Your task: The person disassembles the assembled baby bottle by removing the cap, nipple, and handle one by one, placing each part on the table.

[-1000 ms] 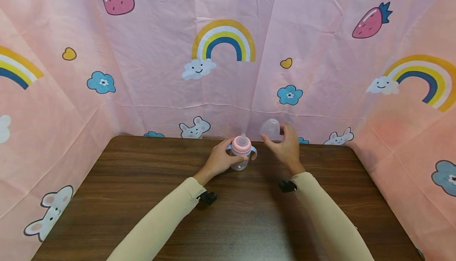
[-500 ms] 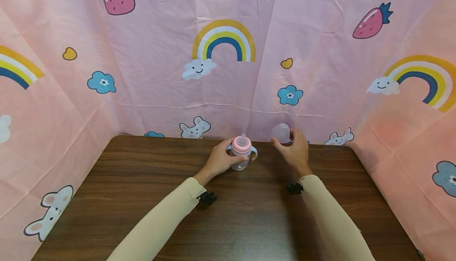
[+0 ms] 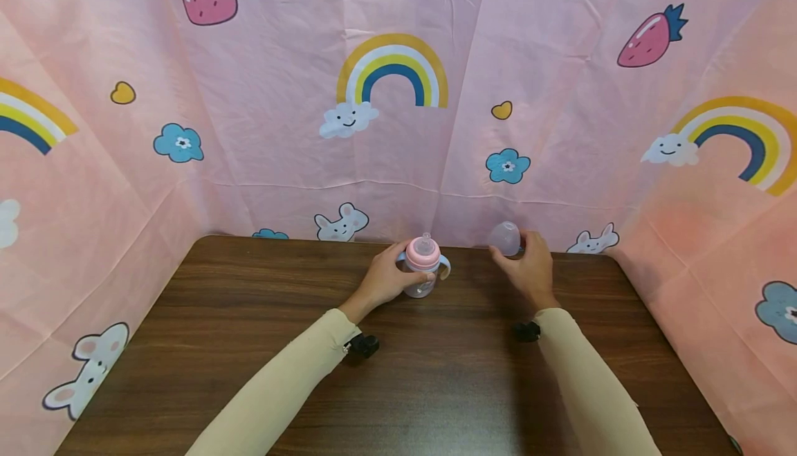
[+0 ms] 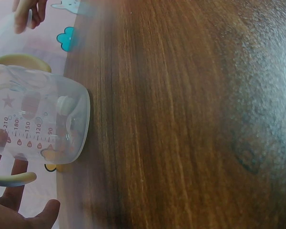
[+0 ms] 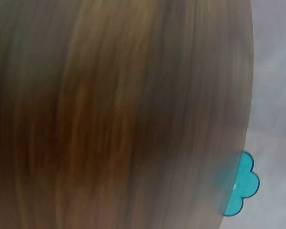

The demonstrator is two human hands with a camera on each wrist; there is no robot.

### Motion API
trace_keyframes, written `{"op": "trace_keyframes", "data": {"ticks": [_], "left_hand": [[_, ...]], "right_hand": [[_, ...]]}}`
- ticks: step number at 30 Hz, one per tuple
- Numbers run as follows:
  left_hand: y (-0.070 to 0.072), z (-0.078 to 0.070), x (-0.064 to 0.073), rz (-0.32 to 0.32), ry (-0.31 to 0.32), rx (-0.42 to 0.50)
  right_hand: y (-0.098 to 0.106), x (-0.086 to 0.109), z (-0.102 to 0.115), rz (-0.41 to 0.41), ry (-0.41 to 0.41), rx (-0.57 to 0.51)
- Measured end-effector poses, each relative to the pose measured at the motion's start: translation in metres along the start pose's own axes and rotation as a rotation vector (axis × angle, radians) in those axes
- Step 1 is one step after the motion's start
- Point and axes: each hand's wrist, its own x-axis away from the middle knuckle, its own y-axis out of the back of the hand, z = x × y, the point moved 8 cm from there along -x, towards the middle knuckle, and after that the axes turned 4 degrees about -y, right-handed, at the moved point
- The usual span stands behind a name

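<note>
In the head view a baby bottle (image 3: 420, 283) with a pink collar, a clear teat and two side handles stands upright near the table's back edge. My left hand (image 3: 387, 276) holds it from the left, thumb across the front and fingers behind. Printed scale marks show on its clear body in the left wrist view. To its right, my right hand (image 3: 529, 268) pinches a clear domed bottle cap (image 3: 505, 238) by its sides, apart from the bottle. Whether the cap touches the table I cannot tell. No hand shows in the right wrist view.
The dark wood table (image 3: 299, 373) ends at a pink printed cloth (image 3: 398, 158) hanging behind and along both sides. Both forearms reach in from the near edge, each with a small black wrist camera (image 3: 364, 345).
My right hand has moved the clear cap to the right and down, away from the bottle and toward the table. The left hand and the bottle have stayed in place.
</note>
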Motion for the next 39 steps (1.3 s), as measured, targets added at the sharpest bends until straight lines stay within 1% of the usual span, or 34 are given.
{"op": "trace_keyframes", "data": {"ticks": [6,10,14,21,31,39], "left_hand": [[0.000,0.000,-0.001,-0.004,0.004,-0.007],[0.000,-0.001,-0.001,-0.002,0.006,-0.011],[0.001,-0.002,-0.001,-0.002,0.000,-0.015],[0.001,-0.002,-0.001,0.001,-0.008,-0.008],[0.001,-0.001,-0.001,0.001,-0.006,-0.005],[0.001,-0.001,-0.001,0.007,0.003,-0.011]], "right_hand": [[0.005,0.000,-0.009,0.037,-0.032,0.009],[0.007,0.000,-0.016,0.070,-0.057,0.039],[0.008,0.001,-0.019,0.091,-0.065,0.061],[0.012,0.000,-0.023,0.118,-0.054,0.083],[0.014,0.005,-0.032,0.213,-0.108,0.105],[0.013,0.006,-0.040,0.256,-0.133,0.116]]}}
